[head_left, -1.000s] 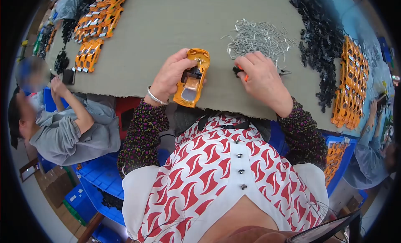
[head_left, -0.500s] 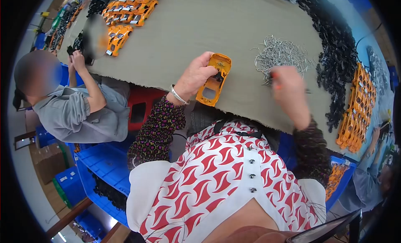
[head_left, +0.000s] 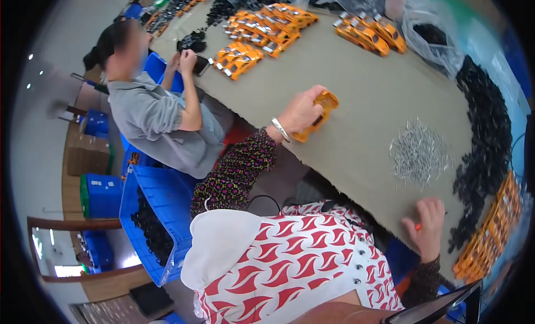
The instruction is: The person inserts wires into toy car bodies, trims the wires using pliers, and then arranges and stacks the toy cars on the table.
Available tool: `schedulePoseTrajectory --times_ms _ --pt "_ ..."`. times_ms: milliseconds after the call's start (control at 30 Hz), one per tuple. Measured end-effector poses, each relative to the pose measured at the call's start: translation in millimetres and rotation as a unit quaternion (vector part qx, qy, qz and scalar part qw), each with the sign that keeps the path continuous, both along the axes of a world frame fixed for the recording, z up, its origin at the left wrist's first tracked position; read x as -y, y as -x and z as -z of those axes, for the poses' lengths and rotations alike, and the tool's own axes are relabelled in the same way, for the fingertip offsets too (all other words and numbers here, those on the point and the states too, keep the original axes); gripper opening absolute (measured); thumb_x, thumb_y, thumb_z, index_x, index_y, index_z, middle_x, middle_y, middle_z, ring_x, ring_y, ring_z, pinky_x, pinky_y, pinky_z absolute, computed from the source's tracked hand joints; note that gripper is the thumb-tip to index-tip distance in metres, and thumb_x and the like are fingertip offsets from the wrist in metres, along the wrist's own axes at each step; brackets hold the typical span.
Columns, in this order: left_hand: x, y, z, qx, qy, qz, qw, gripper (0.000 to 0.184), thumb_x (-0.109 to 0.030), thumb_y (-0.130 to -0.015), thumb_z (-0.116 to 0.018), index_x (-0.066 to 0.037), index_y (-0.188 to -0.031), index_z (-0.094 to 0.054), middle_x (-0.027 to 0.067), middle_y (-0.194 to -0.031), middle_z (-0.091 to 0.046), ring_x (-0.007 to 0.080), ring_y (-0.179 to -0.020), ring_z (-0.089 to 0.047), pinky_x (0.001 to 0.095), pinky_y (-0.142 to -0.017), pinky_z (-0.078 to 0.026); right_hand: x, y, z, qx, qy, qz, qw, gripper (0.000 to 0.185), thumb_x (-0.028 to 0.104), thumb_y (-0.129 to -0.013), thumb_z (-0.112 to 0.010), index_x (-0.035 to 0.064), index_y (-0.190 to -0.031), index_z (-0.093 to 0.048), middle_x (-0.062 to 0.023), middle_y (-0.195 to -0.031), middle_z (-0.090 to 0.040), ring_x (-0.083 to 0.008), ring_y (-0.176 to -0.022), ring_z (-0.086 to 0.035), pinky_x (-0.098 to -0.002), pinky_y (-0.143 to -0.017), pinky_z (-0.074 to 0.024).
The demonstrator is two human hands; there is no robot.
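Observation:
My left hand (head_left: 304, 109) is closed around an orange toy car body (head_left: 327, 104), which is tilted over the table near its front edge. My right hand (head_left: 428, 226) is low at the right of the table, curled around a tool of which only a bit of red handle (head_left: 418, 227) shows by the thumb. The rest of that tool is mostly hidden by the fingers. Above my right hand lies a loose pile of silvery metal pins (head_left: 421, 151). Black parts (head_left: 482, 151) form a long heap to the right of the pins.
Stacked orange car bodies lie at the table's far left (head_left: 267, 26), far middle (head_left: 370, 34) and right edge (head_left: 493, 229). A plastic bag (head_left: 432, 37) stands at the back. A person in grey (head_left: 159, 112) works at left, near a blue bin (head_left: 167, 193) of black parts.
The view has swung left. My right hand has moved away from the pin pile toward the table's front edge with the tool. My left hand still holds the car body, now more tilted.

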State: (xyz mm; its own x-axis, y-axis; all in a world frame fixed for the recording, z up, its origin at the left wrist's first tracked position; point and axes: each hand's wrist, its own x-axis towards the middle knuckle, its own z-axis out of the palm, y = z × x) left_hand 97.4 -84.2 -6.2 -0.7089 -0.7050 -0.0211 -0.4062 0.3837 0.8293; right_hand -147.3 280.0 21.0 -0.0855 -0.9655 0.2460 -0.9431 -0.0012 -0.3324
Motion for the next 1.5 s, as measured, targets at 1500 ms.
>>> schedulePoseTrajectory --times_ms 1500 --pt "131.1 287.9 -27.9 0.169 0.548 0.086 0.815 0.040 -0.018 -0.077 -0.065 -0.016 -0.116 -0.056 0.0013 -0.124 -0.054 0.0276 -0.124 -0.044 0.0627 -0.103 -0.026 72.6 16.4 23.4 0.029 0.075 0.123 0.989 0.029 0.005 -0.068 -0.072 0.0055 -0.096 -0.061 -0.0082 -0.085 -0.056 -0.0258 -0.079 -0.053 -0.0364 -0.072 -0.0412"
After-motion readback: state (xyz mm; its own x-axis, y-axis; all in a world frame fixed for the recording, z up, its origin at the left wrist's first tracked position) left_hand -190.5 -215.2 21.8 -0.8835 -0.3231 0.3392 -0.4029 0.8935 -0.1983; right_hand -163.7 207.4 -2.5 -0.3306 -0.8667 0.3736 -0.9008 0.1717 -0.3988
